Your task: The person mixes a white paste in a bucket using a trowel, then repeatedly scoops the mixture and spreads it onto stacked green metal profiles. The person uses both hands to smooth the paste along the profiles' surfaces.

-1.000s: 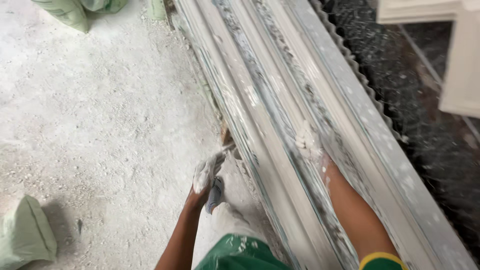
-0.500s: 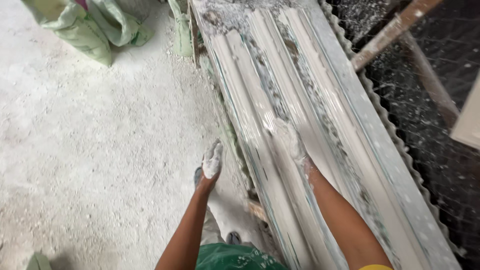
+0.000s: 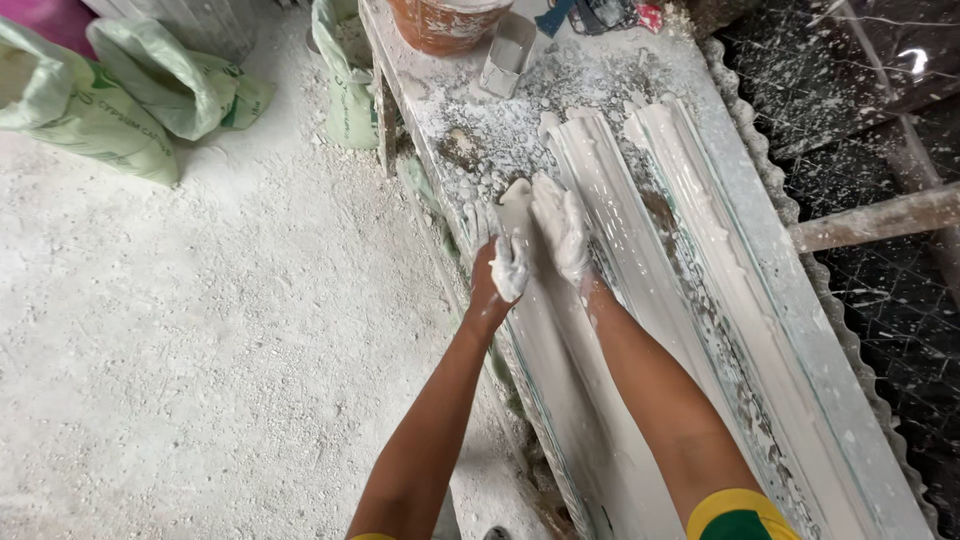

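Both hands were caked in wet plaster: left hand point(image 3: 503, 262) and right hand point(image 3: 562, 232), each grip flat and open, pressed on the near moulding strip point(image 3: 545, 330) along the bench point(image 3: 880, 470). 2 more strips point(image 3: 690, 200) lay beyond, then an orange bucket point(image 3: 445, 22).

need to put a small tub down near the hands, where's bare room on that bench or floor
The dusty floor left of the bench is widest open, below the green sacks. On the bench, only a crumb-strewn patch lies between the orange bucket and the moulding ends. Around the left hand and right hand, wet mouldings crowd everything.
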